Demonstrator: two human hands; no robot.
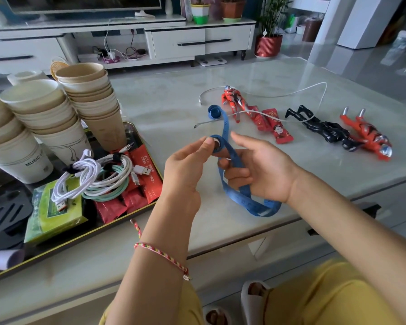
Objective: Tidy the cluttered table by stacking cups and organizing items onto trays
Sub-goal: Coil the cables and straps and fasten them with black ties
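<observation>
The table (pixel 174 102) has open top beyond both hands; its near edge runs under the wrists. The tray (pixel 80 240) of stacked cups (pixel 92 97) lies left of the left hand (pixel 185 167), which pinches the blue tape's (pixel 258 206) rolled end. The right hand (pixel 265 170) curls round its loop.

Bottom white paper cup (pixel 26 160) of left stack: "MUSIC L…", rest cut off. The red foil sachets (pixel 148 170) on dark gold-rimmed tray (pixel 85 236): white print, too small to read. The blue flexible tape (pixel 234 158): faint markings, illegible.
</observation>
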